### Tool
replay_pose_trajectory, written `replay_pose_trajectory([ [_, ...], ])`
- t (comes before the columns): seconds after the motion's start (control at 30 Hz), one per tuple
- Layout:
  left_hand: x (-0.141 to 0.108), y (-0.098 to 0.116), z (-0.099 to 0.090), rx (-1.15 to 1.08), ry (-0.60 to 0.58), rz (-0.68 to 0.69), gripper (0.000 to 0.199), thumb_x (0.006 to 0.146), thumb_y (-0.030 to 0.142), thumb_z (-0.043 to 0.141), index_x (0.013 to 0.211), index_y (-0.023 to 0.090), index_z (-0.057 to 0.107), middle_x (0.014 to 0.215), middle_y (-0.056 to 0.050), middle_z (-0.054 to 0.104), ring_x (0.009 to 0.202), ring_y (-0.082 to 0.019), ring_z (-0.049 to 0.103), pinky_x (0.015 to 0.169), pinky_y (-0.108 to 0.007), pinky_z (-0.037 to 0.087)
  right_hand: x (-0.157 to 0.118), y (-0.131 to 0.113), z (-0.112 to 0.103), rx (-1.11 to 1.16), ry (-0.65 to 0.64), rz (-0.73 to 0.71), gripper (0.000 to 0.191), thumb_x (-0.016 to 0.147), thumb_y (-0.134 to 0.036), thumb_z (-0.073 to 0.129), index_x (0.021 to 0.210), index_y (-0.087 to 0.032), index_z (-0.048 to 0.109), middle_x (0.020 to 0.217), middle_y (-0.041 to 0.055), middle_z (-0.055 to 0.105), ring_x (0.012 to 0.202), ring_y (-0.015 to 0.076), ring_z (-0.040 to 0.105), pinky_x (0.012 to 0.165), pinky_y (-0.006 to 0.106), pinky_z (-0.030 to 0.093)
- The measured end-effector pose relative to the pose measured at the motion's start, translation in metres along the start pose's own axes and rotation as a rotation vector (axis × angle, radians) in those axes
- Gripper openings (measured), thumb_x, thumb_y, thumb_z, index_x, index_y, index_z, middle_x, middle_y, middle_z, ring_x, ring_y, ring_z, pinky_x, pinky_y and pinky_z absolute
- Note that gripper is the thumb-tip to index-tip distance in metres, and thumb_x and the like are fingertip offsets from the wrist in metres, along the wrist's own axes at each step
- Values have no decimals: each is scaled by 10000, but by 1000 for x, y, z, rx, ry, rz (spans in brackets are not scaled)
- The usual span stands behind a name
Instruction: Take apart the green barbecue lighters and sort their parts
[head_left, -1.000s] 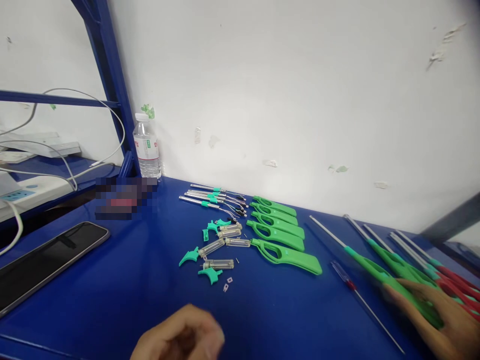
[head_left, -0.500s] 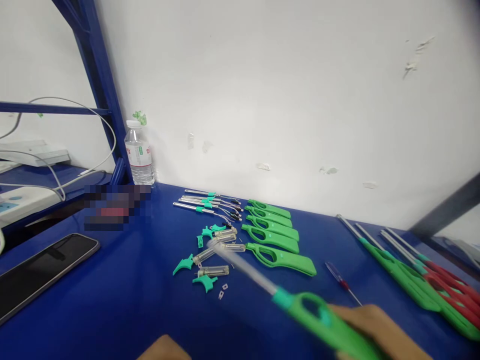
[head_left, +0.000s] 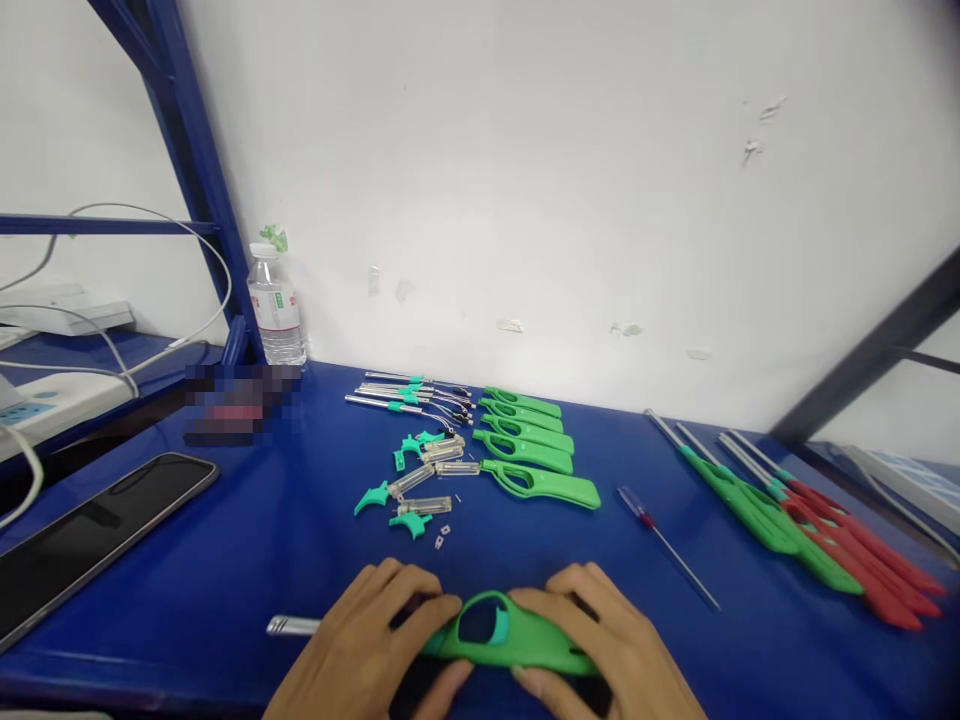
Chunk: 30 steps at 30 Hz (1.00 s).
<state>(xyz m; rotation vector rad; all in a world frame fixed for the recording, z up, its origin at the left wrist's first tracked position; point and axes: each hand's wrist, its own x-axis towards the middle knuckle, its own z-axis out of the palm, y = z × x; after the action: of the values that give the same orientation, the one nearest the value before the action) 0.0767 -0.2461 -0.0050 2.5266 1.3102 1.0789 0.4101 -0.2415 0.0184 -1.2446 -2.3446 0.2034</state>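
A green long-nosed gas lighter [head_left: 525,648] lies crosswise near the table's front edge, its metal nozzle [head_left: 292,626] pointing left. My left hand [head_left: 356,645] grips it where the nozzle meets the body. My right hand [head_left: 619,640] has its fingers and thumb closed round the handle. A teal trigger shows in the lighter's loop. Beyond the hands lie loose teal triggers [head_left: 411,524], clear fuel tanks [head_left: 427,506] and small metal pieces [head_left: 440,541]. Several green handle shells [head_left: 555,487] are stacked in a row, beside metal nozzles [head_left: 379,403] with wires.
A screwdriver [head_left: 651,522] lies right of the shells. Farther right are green lighters [head_left: 765,525] and red lighters [head_left: 862,565] with nozzles. On the left are a phone [head_left: 105,540], a water bottle [head_left: 276,310], a power strip [head_left: 67,400] and a blue rack post [head_left: 187,140].
The lighter has swung from a slant at lower right to lying crosswise in front of me. My left hand has come up and taken hold of its nozzle end.
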Motion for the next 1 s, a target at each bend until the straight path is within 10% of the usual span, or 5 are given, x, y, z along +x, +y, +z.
replay_pose_trajectory([
  [0.2, 19, 12, -10, -191, -34, -118, 234, 1161, 312, 848, 1346, 368, 979, 1212, -31, 923, 1115, -265, 935, 1134, -377, 763, 12, -23, -8, 64, 1, 98, 260, 1213, -333, 860, 1451, -352, 963, 1291, 78, 896, 1218, 343, 930, 1250, 575, 762],
  [0.57, 42, -3, -29, -239, -272, -180, 251, 1186, 448, 965, 1261, 215, 907, 1220, -47, 894, 1092, -238, 856, 1035, -457, 757, 14, -15, 2, 49, 123, 52, 228, 1286, -389, 752, 1372, -283, 935, 1290, 114, 865, 1239, 374, 874, 1137, 569, 739],
  [1.0, 47, -10, -20, -211, -283, -170, 308, 1223, 509, 922, 1291, 213, 869, 1331, -77, 891, 1199, -262, 869, 1120, -504, 771, 13, -3, 11, -66, 204, -6, 223, 1271, -419, 771, 1362, -283, 923, 1289, 118, 911, 1220, 382, 889, 1114, 521, 726],
])
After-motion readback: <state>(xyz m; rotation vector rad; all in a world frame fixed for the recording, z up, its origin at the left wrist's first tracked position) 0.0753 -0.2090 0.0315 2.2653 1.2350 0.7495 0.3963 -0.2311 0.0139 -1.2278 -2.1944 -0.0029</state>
